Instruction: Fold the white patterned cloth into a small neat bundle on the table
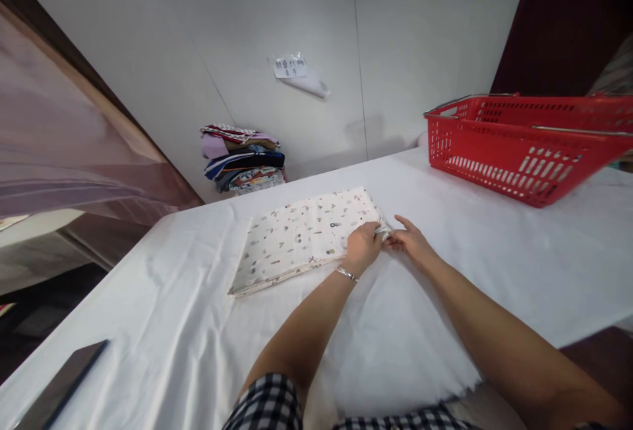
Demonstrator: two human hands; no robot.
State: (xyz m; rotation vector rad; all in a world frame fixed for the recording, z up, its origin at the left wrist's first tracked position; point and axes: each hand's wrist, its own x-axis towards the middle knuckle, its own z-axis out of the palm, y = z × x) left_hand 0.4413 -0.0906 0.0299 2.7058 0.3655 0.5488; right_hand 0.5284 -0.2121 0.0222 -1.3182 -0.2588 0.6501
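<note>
A folded white cloth point(297, 235) with small printed figures lies flat on the table, its layers showing along the near edge. At its near right corner my left hand point(364, 244) is closed on the fabric, a bracelet round the wrist. My right hand point(408, 240) meets it there, thumb and fingers pinching the same corner from the right while one finger sticks out. The fingertips of both hands nearly touch, and the corner between them is bunched and slightly lifted. Part of that corner is hidden behind the fingers.
A red plastic basket point(499, 153) with metal handles stands at the back right. Beyond the far edge is a stack of folded clothes point(244, 159). A dark flat object point(64, 384) lies at the near left. White cloth point(188, 324) with wrinkles covers the table.
</note>
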